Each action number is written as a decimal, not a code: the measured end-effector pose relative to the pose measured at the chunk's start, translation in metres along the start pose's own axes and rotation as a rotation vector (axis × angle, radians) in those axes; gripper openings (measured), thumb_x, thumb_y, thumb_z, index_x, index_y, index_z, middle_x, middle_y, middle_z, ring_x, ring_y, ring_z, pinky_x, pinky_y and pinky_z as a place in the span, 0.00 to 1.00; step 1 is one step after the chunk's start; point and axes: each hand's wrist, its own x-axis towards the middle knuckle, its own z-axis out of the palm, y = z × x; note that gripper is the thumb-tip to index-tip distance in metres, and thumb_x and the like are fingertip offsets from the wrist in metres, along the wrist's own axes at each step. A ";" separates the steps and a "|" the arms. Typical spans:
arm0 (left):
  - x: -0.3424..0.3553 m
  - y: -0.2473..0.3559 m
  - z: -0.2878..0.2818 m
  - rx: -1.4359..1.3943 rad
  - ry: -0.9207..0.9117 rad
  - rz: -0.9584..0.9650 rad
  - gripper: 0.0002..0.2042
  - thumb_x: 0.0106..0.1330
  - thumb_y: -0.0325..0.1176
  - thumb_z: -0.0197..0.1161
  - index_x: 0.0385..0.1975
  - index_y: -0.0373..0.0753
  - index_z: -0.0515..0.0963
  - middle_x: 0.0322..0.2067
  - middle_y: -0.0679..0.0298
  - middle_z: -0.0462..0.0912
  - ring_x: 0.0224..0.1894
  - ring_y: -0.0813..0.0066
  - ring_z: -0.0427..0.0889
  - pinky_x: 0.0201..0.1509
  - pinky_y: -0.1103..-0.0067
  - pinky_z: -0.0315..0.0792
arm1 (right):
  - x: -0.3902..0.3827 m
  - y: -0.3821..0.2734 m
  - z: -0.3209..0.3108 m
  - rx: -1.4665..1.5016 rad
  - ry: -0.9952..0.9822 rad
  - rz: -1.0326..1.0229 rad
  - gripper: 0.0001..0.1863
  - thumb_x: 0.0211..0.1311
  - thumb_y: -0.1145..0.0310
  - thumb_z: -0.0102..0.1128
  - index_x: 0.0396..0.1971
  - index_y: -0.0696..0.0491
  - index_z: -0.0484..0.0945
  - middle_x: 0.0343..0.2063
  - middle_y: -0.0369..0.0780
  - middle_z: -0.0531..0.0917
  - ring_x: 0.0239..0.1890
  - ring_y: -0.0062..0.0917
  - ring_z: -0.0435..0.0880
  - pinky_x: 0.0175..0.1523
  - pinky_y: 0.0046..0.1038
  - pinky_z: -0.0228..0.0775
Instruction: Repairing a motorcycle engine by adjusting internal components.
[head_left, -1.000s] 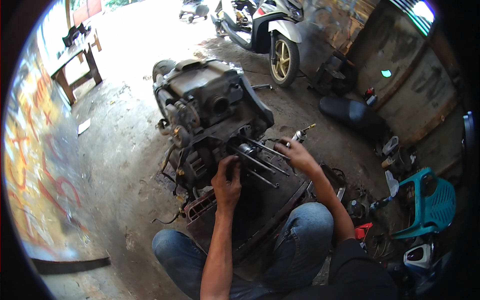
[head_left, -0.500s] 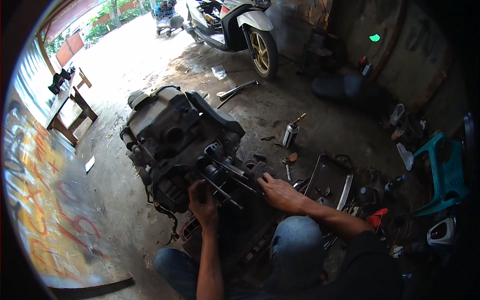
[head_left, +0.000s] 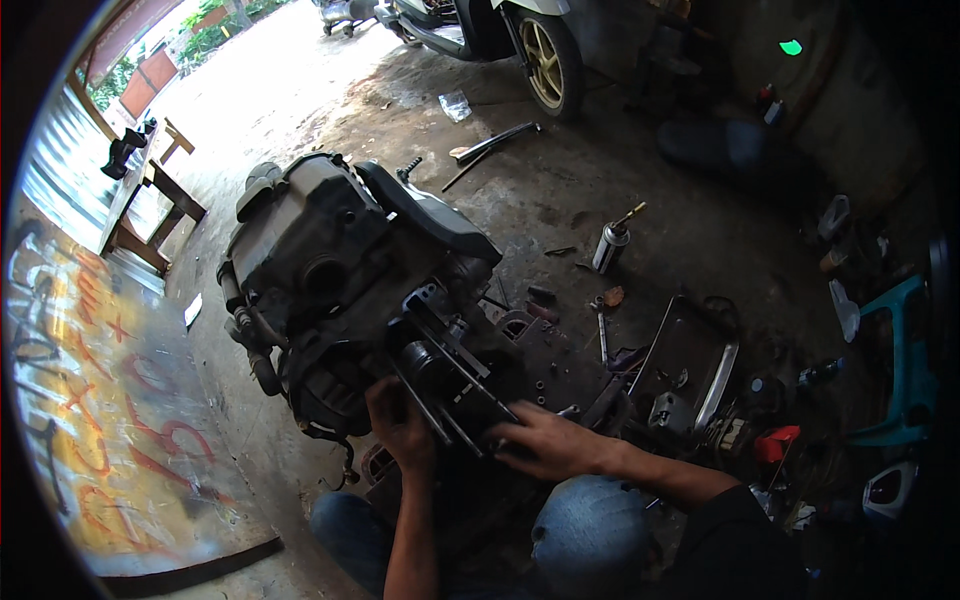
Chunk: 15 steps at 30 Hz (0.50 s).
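Note:
A greasy scooter engine (head_left: 300, 260) lies on a dark metal stand, its long studs (head_left: 440, 420) pointing toward me around a dark round piston or cylinder part (head_left: 420, 355). My left hand (head_left: 400, 425) is just left of the studs, fingers curled in; whatever they hold is hidden. My right hand (head_left: 540, 440) is at the near ends of the studs on the right, fingers bent and slightly blurred; I cannot tell whether they grip anything.
A spray can (head_left: 610, 250), wrench (head_left: 602, 335) and metal tray (head_left: 680, 355) lie to the right, near a teal plastic chair (head_left: 890, 390). A scooter (head_left: 545, 60) stands behind, a wooden bench (head_left: 150, 215) and painted panel (head_left: 120, 410) at left.
My right hand has moved from higher along the studs down to their near ends. My left hand stays beside the studs. The view has shifted, putting the engine further left in it.

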 end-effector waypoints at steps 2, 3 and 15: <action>0.000 0.001 -0.001 0.060 -0.034 0.040 0.12 0.70 0.23 0.60 0.50 0.37 0.71 0.40 0.66 0.76 0.39 0.82 0.76 0.44 0.85 0.70 | 0.001 0.002 0.005 0.026 0.046 -0.062 0.16 0.62 0.70 0.66 0.49 0.55 0.79 0.43 0.45 0.76 0.51 0.40 0.78 0.54 0.40 0.77; -0.001 0.002 -0.001 0.077 -0.024 0.022 0.12 0.70 0.23 0.60 0.50 0.37 0.71 0.40 0.66 0.76 0.39 0.82 0.76 0.44 0.85 0.70 | 0.002 0.004 0.003 0.035 0.096 -0.105 0.15 0.60 0.73 0.66 0.47 0.54 0.80 0.42 0.44 0.77 0.50 0.39 0.80 0.53 0.39 0.78; 0.003 0.008 0.001 0.101 -0.065 0.082 0.14 0.70 0.19 0.58 0.52 0.36 0.67 0.37 0.61 0.76 0.21 0.84 0.74 0.19 0.85 0.69 | 0.079 0.051 -0.093 0.175 0.267 -0.071 0.28 0.59 0.70 0.72 0.59 0.53 0.75 0.51 0.45 0.82 0.54 0.34 0.83 0.59 0.34 0.77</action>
